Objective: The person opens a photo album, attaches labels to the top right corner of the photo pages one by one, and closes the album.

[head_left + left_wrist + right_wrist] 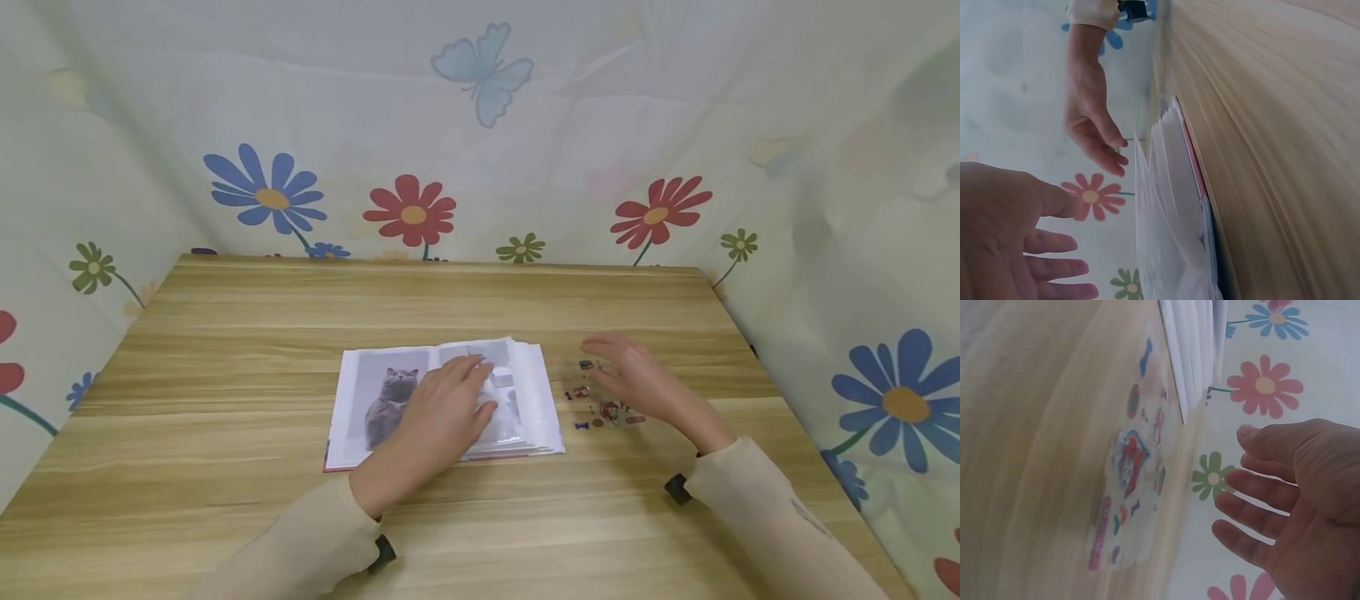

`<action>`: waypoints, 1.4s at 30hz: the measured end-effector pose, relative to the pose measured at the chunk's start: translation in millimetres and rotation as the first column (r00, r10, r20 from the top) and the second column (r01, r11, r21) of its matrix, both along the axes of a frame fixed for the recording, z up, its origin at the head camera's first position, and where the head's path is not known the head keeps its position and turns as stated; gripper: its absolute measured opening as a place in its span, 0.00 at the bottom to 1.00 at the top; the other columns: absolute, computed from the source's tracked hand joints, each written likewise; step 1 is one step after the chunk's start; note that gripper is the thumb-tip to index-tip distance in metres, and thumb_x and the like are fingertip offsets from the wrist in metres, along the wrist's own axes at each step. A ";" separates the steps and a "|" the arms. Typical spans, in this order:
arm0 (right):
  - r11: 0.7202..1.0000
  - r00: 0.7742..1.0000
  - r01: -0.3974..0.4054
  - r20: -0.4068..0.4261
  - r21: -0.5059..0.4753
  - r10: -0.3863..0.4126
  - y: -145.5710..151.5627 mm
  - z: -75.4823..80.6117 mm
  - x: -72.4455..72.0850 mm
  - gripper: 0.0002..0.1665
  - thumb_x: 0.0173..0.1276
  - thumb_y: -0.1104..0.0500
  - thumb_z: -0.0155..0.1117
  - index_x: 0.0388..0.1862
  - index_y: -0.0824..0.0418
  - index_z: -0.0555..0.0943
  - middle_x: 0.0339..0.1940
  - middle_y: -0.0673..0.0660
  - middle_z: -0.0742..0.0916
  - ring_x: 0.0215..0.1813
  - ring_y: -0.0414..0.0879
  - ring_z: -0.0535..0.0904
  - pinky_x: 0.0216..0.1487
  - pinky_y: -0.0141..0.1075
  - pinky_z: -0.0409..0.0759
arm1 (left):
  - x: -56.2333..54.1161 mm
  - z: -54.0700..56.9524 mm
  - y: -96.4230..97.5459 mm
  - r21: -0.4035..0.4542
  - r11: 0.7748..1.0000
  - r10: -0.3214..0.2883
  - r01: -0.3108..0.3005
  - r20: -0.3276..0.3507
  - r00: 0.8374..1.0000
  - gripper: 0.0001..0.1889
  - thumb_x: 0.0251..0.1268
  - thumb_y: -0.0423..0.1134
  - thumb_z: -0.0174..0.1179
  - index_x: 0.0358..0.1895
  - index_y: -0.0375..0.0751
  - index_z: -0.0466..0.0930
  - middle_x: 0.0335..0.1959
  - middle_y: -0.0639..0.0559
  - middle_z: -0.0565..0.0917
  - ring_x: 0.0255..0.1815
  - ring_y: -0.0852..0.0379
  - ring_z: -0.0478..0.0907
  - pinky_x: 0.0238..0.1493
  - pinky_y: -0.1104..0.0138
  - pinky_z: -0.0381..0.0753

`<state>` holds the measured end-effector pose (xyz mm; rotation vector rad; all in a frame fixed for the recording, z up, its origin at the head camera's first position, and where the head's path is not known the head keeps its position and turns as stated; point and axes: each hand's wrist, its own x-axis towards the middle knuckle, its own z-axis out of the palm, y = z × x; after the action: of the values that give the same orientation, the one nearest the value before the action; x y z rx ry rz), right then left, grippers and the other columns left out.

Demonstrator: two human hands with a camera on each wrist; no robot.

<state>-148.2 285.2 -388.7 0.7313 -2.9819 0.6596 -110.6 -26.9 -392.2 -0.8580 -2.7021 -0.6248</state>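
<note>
An album (341,417) with clear-sleeved pages lies open on the table, a grey cat picture (386,400) on its left page. Over the album's middle and right page is my left hand (442,408), fingers extended; the left wrist view shows this hand (1022,237) apart from the pages (1172,219), with nothing in it. To the album's right lies a transparent sticker sheet (618,412) with small colourful figures. My right hand (637,379) hovers above that sheet, fingers loosely bent and empty; the right wrist view shows a gap between the hand (1285,500) and the sticker sheet (1129,487).
The wood-grain table (225,325) extends around the album on all sides. Behind it and at both sides hangs a pale curtain (337,100) printed with flowers and a butterfly. Dark wrist devices (381,554) sit at both sleeves.
</note>
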 end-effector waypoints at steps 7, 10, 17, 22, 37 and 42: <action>0.998 0.999 0.040 -0.028 0.040 -0.039 4.9 -3.7 2.7 0.23 0.72 0.64 0.69 0.63 0.73 0.80 0.61 0.70 0.83 0.64 0.66 0.78 0.63 0.60 0.77 | -1.9 -2.1 23.9 -0.026 0.998 -0.050 0.050 0.003 0.999 0.24 0.69 0.41 0.68 0.63 0.32 0.80 0.64 0.36 0.80 0.66 0.39 0.77 0.63 0.46 0.76; 0.997 0.998 0.051 -0.028 0.058 -0.050 6.4 -6.2 3.3 0.23 0.71 0.64 0.69 0.62 0.72 0.81 0.59 0.70 0.84 0.62 0.65 0.79 0.60 0.59 0.80 | -3.5 -4.3 34.5 -0.059 0.997 -0.053 0.053 -0.009 0.999 0.24 0.69 0.42 0.67 0.63 0.34 0.80 0.64 0.38 0.81 0.65 0.41 0.77 0.61 0.47 0.78; 0.996 0.998 0.046 -0.039 0.083 -0.043 5.6 -15.0 0.6 0.17 0.69 0.65 0.72 0.55 0.69 0.86 0.51 0.65 0.88 0.49 0.56 0.85 0.48 0.50 0.86 | -6.3 -4.8 60.3 -0.146 0.988 -0.065 0.059 -0.038 0.997 0.23 0.71 0.46 0.65 0.63 0.37 0.81 0.63 0.42 0.81 0.65 0.45 0.78 0.59 0.51 0.80; 0.996 0.999 0.030 -0.019 0.087 -0.029 3.0 -20.7 -1.7 0.14 0.67 0.67 0.71 0.51 0.69 0.87 0.47 0.63 0.89 0.41 0.50 0.84 0.41 0.46 0.85 | -8.6 -6.3 79.9 -0.201 0.978 -0.066 0.054 -0.051 0.997 0.22 0.71 0.48 0.65 0.62 0.40 0.82 0.64 0.44 0.81 0.64 0.47 0.77 0.59 0.55 0.79; 0.993 1.000 0.025 -0.020 0.116 -0.023 -8.0 -29.5 0.2 0.08 0.67 0.66 0.73 0.44 0.68 0.88 0.36 0.57 0.86 0.38 0.48 0.83 0.40 0.44 0.85 | -16.5 -29.0 125.6 -0.364 0.931 0.041 -0.030 0.022 0.999 0.22 0.70 0.54 0.63 0.56 0.39 0.83 0.59 0.44 0.78 0.67 0.42 0.69 0.64 0.57 0.71; 0.993 0.997 0.000 -0.072 0.116 0.009 -9.1 -33.8 0.4 0.05 0.65 0.65 0.76 0.38 0.65 0.88 0.33 0.55 0.85 0.35 0.46 0.80 0.37 0.42 0.83 | -18.2 -35.9 129.5 -0.387 0.921 0.052 -0.040 0.020 0.998 0.25 0.69 0.59 0.64 0.54 0.40 0.83 0.56 0.45 0.78 0.64 0.44 0.69 0.63 0.56 0.71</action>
<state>-147.8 276.0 -422.5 0.7505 -2.9734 0.4529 -128.8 102.6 -428.1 -0.8717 -2.9126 -0.0884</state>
